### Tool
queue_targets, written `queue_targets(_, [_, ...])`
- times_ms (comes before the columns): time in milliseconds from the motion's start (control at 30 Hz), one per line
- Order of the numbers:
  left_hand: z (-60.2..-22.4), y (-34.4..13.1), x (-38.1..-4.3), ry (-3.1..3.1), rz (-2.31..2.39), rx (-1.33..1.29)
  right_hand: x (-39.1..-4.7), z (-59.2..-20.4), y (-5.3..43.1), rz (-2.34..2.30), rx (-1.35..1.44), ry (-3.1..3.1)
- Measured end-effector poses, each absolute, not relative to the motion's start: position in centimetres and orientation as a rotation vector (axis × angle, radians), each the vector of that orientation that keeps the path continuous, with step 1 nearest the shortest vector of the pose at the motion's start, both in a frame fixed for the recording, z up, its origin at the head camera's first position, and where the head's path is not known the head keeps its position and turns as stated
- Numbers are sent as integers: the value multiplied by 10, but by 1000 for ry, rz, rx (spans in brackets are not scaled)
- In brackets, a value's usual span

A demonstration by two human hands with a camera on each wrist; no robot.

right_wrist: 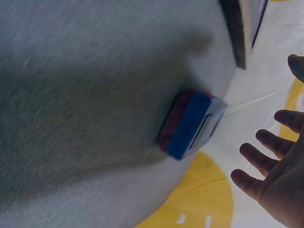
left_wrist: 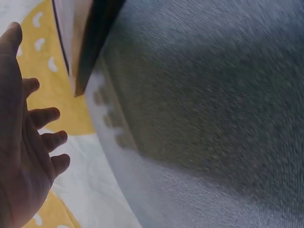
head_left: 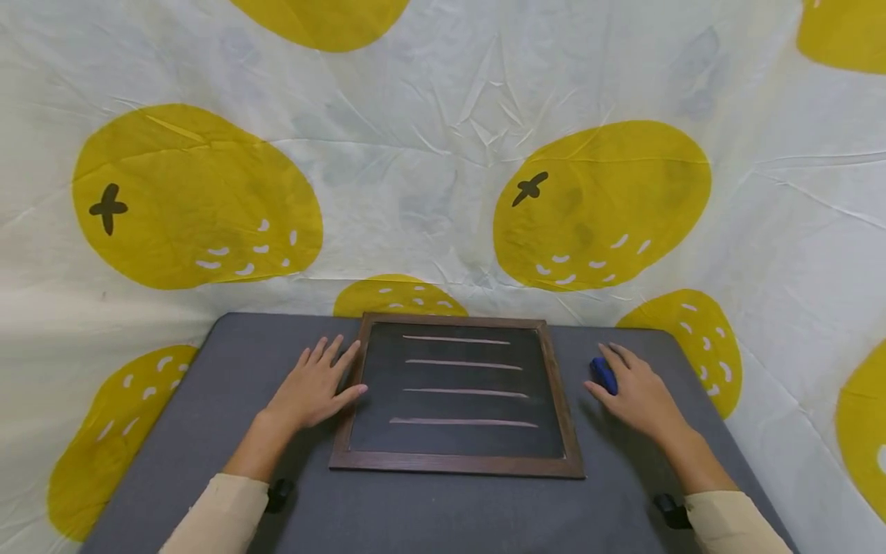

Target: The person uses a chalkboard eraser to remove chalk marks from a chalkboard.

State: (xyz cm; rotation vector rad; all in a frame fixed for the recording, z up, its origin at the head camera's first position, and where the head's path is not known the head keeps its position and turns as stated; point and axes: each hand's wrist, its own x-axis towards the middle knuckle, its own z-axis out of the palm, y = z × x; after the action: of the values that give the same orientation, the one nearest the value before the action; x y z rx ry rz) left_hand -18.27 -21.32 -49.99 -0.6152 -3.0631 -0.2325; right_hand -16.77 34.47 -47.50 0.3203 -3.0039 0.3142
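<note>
A small chalkboard [head_left: 457,445] in a brown wooden frame lies on the table, with several pale pinkish chalk lines drawn across it. Over its left edge my left hand [head_left: 308,392] hovers with spread fingers, holding nothing; the left wrist view shows a gap between the fingers and the frame's edge [left_wrist: 81,71]. A blue board eraser [head_left: 604,375] sits to the right of the board. Above it is my right hand [head_left: 640,396], fingers extended and partly covering it. In the right wrist view, the eraser [right_wrist: 190,126] rests on the table, apart from the fingers.
The grey table [head_left: 443,515] carries the board and the eraser. Right behind its back edge hangs a white cloth [head_left: 415,192] with yellow fruit prints, which also comes down along both sides. Dark wrist cameras [head_left: 671,512] sit under both wrists.
</note>
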Motion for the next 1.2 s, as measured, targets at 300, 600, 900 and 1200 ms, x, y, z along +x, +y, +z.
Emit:
queue_targets(300, [-511, -222, -185, -3058, -204, -674, -170, -487, 367, 426, 237, -3041])
queue_targets(600, [-515, -225, -183, -3097, -189, -686, -164, -510, 377, 487, 106, -3076])
queue_targets(900, [-520, -223, -185, -3110, -170, -684, -166, -523, 378, 463, 57, -3062])
queue_targets(1200, [-528, -224, -184, -3120, -172, -679, -165, -524, 373, 461, 61, -3046])
